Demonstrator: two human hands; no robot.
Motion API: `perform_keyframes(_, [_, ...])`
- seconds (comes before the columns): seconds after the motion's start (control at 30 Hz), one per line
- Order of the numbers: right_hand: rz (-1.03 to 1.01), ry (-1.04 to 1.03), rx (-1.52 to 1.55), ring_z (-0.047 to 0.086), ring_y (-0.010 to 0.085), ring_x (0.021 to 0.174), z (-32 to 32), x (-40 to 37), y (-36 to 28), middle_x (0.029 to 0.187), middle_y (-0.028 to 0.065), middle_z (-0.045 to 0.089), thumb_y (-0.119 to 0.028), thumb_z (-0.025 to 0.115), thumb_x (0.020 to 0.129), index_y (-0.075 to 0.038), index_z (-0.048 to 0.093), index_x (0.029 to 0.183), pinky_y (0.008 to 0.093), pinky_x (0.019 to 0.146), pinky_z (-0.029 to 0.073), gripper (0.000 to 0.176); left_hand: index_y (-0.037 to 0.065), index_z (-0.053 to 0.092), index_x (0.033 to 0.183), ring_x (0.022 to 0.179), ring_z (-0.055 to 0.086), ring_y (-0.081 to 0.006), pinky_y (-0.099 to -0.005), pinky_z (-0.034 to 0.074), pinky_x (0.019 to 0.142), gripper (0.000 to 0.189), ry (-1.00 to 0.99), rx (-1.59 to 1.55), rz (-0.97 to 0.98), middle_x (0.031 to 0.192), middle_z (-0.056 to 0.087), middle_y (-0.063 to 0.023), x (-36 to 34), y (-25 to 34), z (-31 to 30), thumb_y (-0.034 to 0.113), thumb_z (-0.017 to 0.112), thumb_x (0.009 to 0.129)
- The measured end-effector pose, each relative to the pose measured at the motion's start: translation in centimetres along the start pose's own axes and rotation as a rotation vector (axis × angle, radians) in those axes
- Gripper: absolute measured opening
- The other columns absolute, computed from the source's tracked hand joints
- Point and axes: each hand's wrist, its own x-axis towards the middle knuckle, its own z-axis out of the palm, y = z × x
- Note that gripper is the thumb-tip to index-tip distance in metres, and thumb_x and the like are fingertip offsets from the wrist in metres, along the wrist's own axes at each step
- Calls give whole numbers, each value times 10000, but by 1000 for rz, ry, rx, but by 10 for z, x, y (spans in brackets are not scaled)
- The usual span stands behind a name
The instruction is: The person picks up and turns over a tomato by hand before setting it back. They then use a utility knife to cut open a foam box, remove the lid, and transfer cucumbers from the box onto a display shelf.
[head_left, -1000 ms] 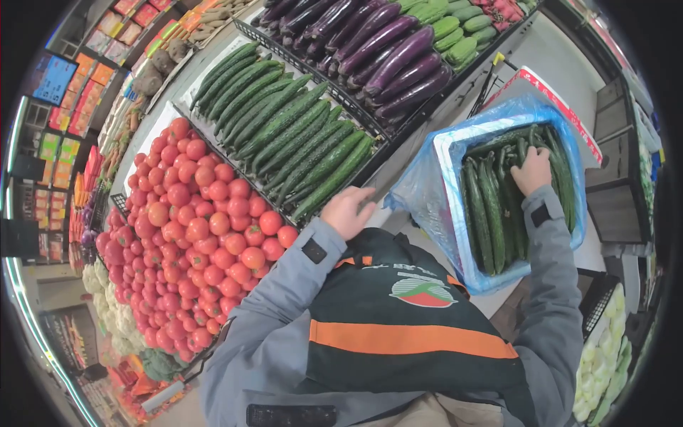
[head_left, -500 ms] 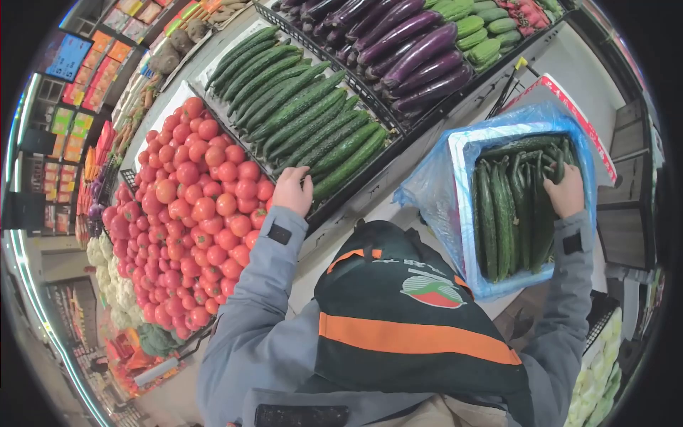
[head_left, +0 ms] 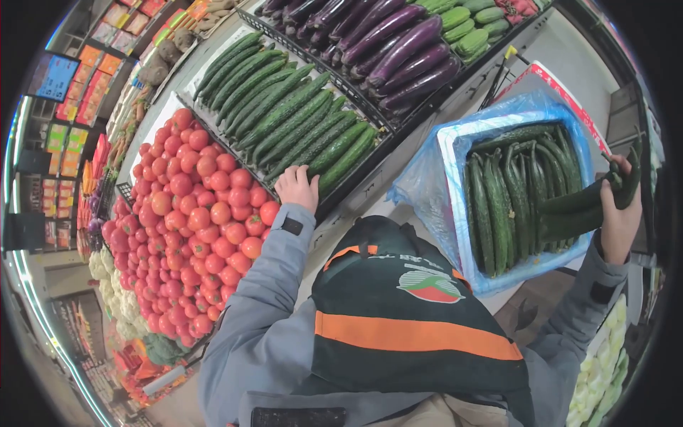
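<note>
Clasping long, dark-green cucumbers [head_left: 569,213] in right hand [head_left: 620,220], lengthwise toward nine o'clock; touching slim, rowed green cucumbers [head_left: 288,114] at ten o'clock with left hand [head_left: 297,187], closure unclear.

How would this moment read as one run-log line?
left hand: at display cucumbers | right hand: holding gripped cucumbers | blue-lined box: more cucumbers inside

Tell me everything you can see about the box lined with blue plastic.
Near the eggplants, the box is open-topped with a pale rim, possibly foam, under translucent blue plastic that spills loosely over its left side. Dark green cucumbers lie side by side inside, some crosswise at the far end. The right hand holds more over its right edge; whether those touch it is unclear.
</note>
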Motion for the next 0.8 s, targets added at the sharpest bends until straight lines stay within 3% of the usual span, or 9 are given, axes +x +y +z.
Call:
perform_keyframes(0.1, [-50, -40, 46, 625, 208, 1017, -1, -3, -8, 1252, 59, 593, -81, 561, 932, -71, 573, 1264, 338, 934, 474, 332, 175, 630, 983, 840, 556, -238, -395, 402, 800, 316, 45, 43, 47, 996, 590, -18, 5, 1, -4, 371, 756, 770])
perform_keyframes(0.2, [73, -103, 99, 540, 223, 1184, 3, -6, -28, 1227, 48, 609, -74, 552, 870, -106, 621, 1190, 357, 996, 426, 329, 216, 658, 999, 787, 560, -212, -386, 399, 793, 325, 80, 64, 93, 968, 585, 10, 9, -1, -2, 401, 765, 754])
perform_keyframes(0.23, [60, -108, 98, 544, 221, 1176, 4, -6, -28, 1222, 46, 611, -77, 554, 869, -103, 620, 1189, 356, 996, 424, 328, 211, 662, 1010, 781, 554, -214, -387, 395, 785, 318, 79, 49, 111, 971, 582, 2, 12, -1, -3, 385, 763, 764])
perform_keyframes(0.33, [-2, -130, 108, 555, 220, 1157, 9, -5, -30, 1202, 48, 622, -97, 574, 869, -84, 618, 1184, 357, 1015, 409, 318, 200, 680, 1046, 751, 545, -227, -403, 388, 717, 294, 71, -8, 185, 979, 579, -21, 19, -5, -9, 331, 749, 792])
perform_keyframes(0.4, [-38, -122, 137, 544, 247, 1207, 3, -5, -31, 1204, 87, 625, -120, 620, 890, -60, 619, 1179, 369, 1081, 373, 295, 231, 674, 1016, 731, 605, -247, -447, 418, 578, 295, 32, -13, 204, 961, 623, 5, 24, 1, -4, 354, 719, 752])
perform_keyframes(0.5, [-69, -56, 245, 565, 215, 1132, 5, -3, -32, 1141, 63, 645, -167, 667, 861, -43, 627, 1132, 344, 1043, 374, 300, 210, 654, 1105, 791, 636, -301, -483, 448, 602, 385, -62, -87, 138, 1013, 627, -41, 32, 13, -20, 350, 707, 750])
perform_keyframes(0.6, [-75, -86, 364, 536, 294, 1217, 16, 4, -27, 1193, 158, 616, -144, 658, 848, -28, 627, 1125, 395, 1066, 367, 303, 152, 664, 1133, 1015, 583, -248, -458, 445, 785, 358, -134, -447, -25, 1054, 567, -56, 35, 49, -30, 294, 702, 806])
perform_keyframes(0.7, [-33, -93, 396, 535, 343, 1230, 29, 8, -26, 1233, 204, 604, -181, 669, 838, -25, 623, 1147, 452, 1077, 361, 350, 90, 711, 1075, 777, 629, -186, -360, 498, 757, 294, -586, -906, -86, 926, 694, -59, 62, 112, -74, 293, 628, 879])
perform_keyframes(0.8, [68, -106, 565, 639, 291, 1083, 40, 13, -26, 1142, 84, 635, -145, 659, 846, -53, 629, 1144, 402, 917, 509, 314, 73, 695, 1102, 765, 610, -145, -301, 508, 758, 253, -801, -1185, 18, 937, 688, -46, 75, 162, -96, 223, 656, 902])
